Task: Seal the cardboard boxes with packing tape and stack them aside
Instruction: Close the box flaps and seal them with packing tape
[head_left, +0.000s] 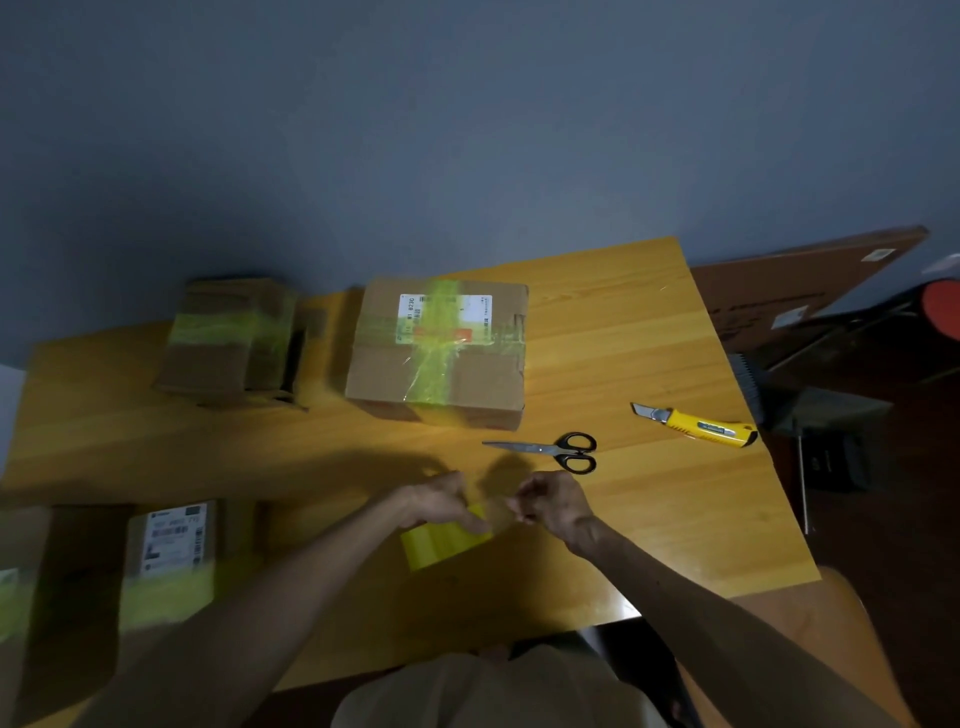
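Note:
A yellow roll of packing tape (441, 543) is gripped in my left hand (441, 501) above the near middle of the wooden table (649, 519). My right hand (553, 506) pinches the clear free end of the tape, pulled a short way from the roll. A cardboard box (441, 358) with a white label and yellow-green tape across its top stands behind my hands. Another taped box (228, 340) sits at the far left. A labelled box (171, 561) with yellow tape lies at the near left, blurred.
Black-handled scissors (550, 451) lie just beyond my right hand. A yellow utility knife (698, 425) with its blade out lies further right. A flat brown board (800, 291) leans beyond the table's right edge, beside a chair with a red seat (943, 309).

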